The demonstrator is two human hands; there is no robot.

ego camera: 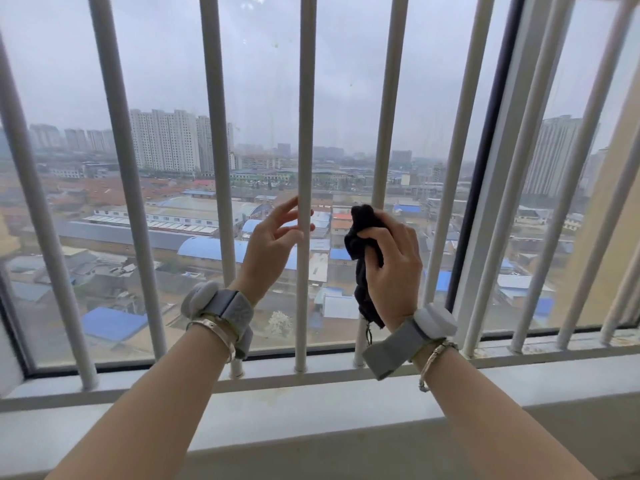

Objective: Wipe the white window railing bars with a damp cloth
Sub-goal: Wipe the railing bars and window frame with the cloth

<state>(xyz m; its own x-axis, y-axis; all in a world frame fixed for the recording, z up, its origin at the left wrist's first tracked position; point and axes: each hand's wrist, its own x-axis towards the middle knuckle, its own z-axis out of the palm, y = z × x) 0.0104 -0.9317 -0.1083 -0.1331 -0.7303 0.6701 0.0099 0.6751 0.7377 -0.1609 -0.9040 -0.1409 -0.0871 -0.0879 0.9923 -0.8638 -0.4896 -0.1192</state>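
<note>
Left fingers: the fingers point(289, 211) of the left hand point(268, 244) are spread and mostly straight; their tips reach the centre bar point(305, 133), some passing behind it, and no grip round it is plain.
Left hand pose: raised, palm turned toward the right, wrist bent back a little, forearm rising from the lower left.
Right fingers: the fingers point(375, 233) of the right hand point(394, 265) are curled round a black cloth point(363, 244), holding it bunched.
Right hand pose: raised beside the left hand, back of the hand toward the camera, forearm rising from the lower right.
Cloth: the wad sticks out above the fist, just beside the next bar point(388, 116) to the right of the centre bar; whether it touches that bar cannot be told. A tail with loose threads hangs down past the wrist.
Wrists: each carries a grey strapped band point(232, 313) with a pale unit and a thin metal bangle point(438, 355).
Railing: white upright bars stand in a row along a white bottom rail point(138, 384), in front of the window glass point(166, 81).
Sill: a pale ledge point(311, 441) runs under the rail.
Outside: roofs and tower blocks under a grey sky.
</note>
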